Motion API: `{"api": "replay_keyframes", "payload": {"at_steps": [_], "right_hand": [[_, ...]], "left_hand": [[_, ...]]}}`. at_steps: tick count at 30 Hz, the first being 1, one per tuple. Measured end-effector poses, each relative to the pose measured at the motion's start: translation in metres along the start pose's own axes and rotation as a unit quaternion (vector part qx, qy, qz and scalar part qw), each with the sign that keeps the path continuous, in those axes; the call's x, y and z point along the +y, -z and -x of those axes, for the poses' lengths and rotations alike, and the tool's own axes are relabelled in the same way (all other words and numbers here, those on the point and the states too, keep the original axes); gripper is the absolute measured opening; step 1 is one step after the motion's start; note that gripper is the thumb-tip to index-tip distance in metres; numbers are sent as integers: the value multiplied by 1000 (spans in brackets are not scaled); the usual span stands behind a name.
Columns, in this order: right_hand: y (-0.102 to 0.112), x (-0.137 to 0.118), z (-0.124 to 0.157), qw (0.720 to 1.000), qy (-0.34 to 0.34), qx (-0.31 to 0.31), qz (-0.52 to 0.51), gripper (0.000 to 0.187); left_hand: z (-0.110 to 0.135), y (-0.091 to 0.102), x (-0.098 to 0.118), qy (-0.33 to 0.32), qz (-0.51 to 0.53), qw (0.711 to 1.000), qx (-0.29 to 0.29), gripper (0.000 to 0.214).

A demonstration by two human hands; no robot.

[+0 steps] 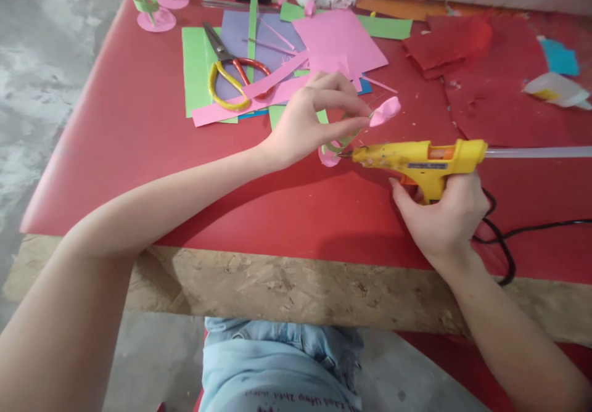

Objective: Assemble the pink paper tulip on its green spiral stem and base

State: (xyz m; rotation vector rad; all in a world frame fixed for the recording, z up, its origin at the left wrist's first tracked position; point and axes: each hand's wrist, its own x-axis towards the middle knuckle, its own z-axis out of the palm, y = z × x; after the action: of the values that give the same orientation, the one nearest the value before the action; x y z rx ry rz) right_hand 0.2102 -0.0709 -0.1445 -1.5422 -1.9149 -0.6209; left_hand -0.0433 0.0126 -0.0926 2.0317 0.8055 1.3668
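Observation:
My left hand point(319, 113) pinches a pink paper flower point(385, 112) near its bud, thumb and fingers closed. Curled green paper hangs below the fingers, leading to a round pink paper base point(330, 156). My right hand point(446, 214) is wrapped round the handle of a yellow hot glue gun point(416, 156), thumb below the orange trigger. A clear glue stick point(536, 152) juts from the gun's back. The gun's nozzle points left, at or close to the pink base; I cannot tell whether they touch.
Scissors point(231, 73) with yellow and red handles lie on pink, green and purple paper point(340, 42). Two paper pieces on pink discs point(156, 20) stand at the far left. Red scraps point(448, 42) lie right. A black cord point(504, 245) runs right, near the table's wooden front edge point(277, 285).

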Motion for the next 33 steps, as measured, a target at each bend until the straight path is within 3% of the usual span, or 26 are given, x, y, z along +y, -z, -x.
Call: {"api": "replay_keyframes", "payload": {"at_steps": [6, 9, 15, 21, 27, 33], "right_hand": [[7, -5, -8, 997, -67, -36, -15, 46], [15, -8, -21, 989, -102, -90, -61, 42], [29, -3, -50, 956, -176, -205, -116, 54], [26, 0, -82, 916, -215, -321, -103, 55], [4, 16, -106, 900, -126, -386, -159, 45], [-19, 26, -116, 905, -4, -379, -192, 51]], "left_hand": [[1, 0, -6, -10, 4, 1000, 0, 16], [1, 0, -10, -14, 20, 1000, 3, 16], [1, 3, -16, -45, 24, 999, -2, 10], [4, 6, -9, -22, 0, 1000, -7, 7], [5, 9, -5, -33, -17, 999, -17, 8], [4, 11, -5, -27, -35, 999, -15, 4]]}}
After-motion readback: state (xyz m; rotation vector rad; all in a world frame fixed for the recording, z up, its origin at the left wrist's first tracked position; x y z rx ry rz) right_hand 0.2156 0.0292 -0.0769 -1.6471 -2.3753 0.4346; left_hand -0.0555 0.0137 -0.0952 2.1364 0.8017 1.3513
